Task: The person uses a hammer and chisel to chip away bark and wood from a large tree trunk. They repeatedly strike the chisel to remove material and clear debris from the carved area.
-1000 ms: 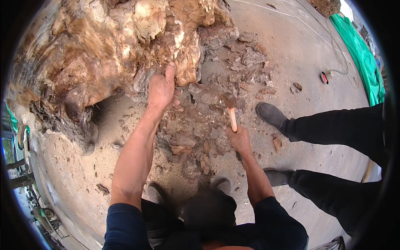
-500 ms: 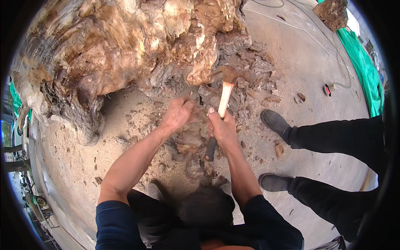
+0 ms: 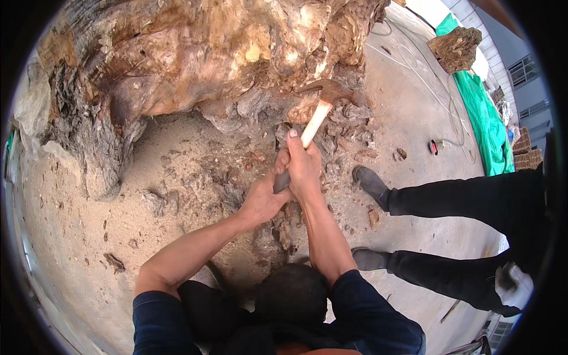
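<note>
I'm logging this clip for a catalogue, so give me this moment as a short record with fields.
Setting: sandy ground beside a huge tree stump
Tool: hammer, pale wooden handle, head at the stump
Left hand: grip on the handle's lower end
Right hand: grip higher up the handle
Debris: bark chips under the stump
Nearby: another person's dark shoes

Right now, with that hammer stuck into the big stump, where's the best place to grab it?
Probably the pale wooden handle, low down, coming from the person's side. The hammer has its head against the stump, and the right hand and left hand already wrap that end.
</note>
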Available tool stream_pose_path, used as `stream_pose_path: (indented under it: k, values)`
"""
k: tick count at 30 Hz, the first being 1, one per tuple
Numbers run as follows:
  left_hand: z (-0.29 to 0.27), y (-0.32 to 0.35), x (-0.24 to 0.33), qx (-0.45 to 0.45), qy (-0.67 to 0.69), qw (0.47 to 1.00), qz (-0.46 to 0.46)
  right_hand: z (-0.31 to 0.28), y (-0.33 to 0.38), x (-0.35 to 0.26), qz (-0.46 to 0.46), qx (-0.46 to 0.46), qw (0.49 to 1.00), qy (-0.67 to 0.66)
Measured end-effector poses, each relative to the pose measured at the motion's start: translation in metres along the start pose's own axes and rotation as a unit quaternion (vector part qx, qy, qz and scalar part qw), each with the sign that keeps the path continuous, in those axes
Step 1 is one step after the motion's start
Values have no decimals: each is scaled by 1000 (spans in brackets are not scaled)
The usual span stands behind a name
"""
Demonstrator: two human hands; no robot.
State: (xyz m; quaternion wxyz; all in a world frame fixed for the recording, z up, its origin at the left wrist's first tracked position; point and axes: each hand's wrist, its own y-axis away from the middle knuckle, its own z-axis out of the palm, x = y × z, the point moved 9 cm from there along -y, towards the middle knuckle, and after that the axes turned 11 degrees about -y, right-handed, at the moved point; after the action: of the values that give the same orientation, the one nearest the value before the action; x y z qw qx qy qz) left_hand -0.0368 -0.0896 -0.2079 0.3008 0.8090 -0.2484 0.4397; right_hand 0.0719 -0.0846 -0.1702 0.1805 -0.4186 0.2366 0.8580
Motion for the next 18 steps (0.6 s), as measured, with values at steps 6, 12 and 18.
stream_pose_path:
  k: [6,12,18]
  values:
    - [-14,-5,0,54,16,998,24,3,-10,12,-13,60,998,35]
    - [-8,-20,-25,28,105,992,61,19,-9,16,-51,70,994,73]
    - [-26,-28,-30,-59,55,996,41,18,-19,27,-84,93,988,94]
